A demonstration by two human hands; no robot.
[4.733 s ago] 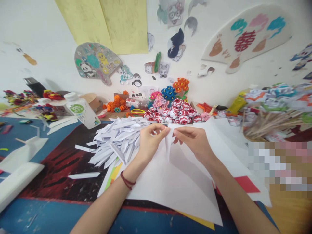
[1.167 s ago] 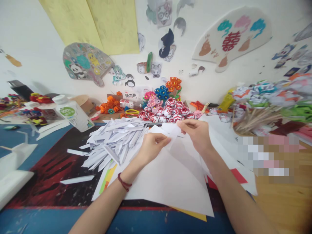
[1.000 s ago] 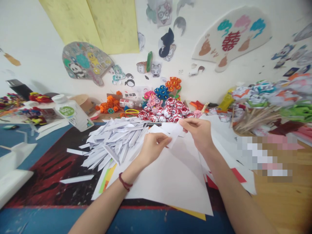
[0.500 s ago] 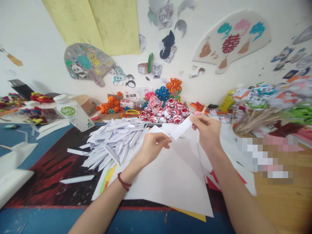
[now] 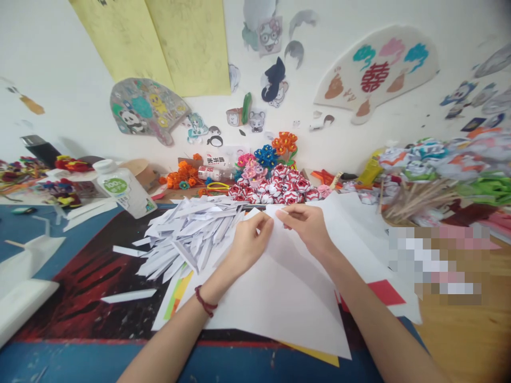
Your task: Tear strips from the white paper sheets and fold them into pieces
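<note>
My left hand and my right hand come close together above a large white paper sheet, fingertips pinched. Between them is a white paper strip, mostly hidden by the fingers and hard to tell from the white paper behind. My left wrist wears a dark red cord bracelet. Just left of the hands lies a heap of folded white paper strips. A single folded strip rests apart on the dark red and black mat.
Red-and-white paper flowers stand behind the hands. A white bottle leans at the back left. Wrapped flowers on sticks lie at the right. Red paper shows by my right forearm. The wall carries painted fans.
My right hand has moved left and down, bringing the white paper strip to my left hand. My left hand has closed its fingers at the strip.
</note>
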